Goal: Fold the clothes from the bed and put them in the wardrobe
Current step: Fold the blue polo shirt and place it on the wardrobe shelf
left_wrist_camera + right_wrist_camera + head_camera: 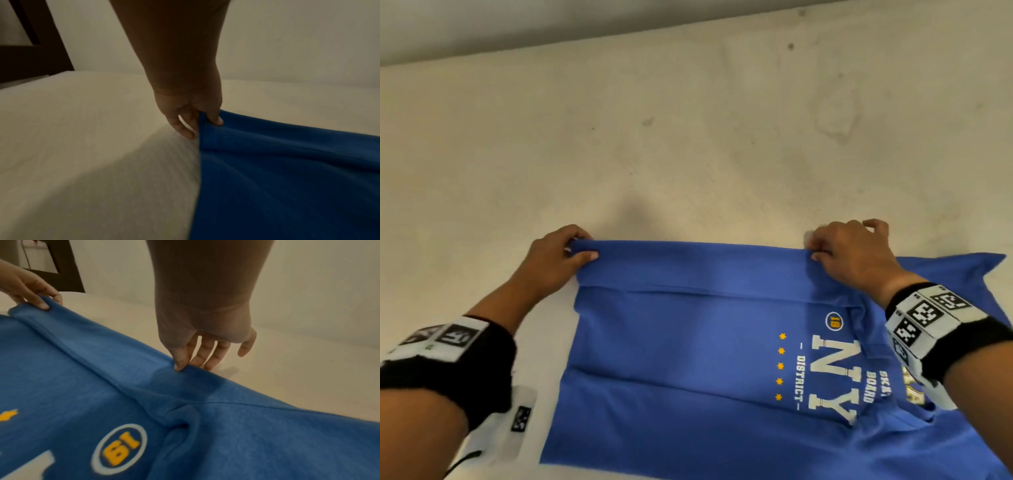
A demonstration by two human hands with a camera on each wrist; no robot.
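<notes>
You are holding a blue T-shirt (688,342) that is lying flat on the bed (688,137), its white "NY" print (832,377) facing up. Your left hand (558,253) is pinching the far edge of the shirt at its left corner, thumb on top and fingers tucked beneath. Your right hand (849,250) is pinching the same far edge near the sleeve (959,270), thumb pressing the fold. Your hands are sitting well apart, stretching that folded edge between them.
</notes>
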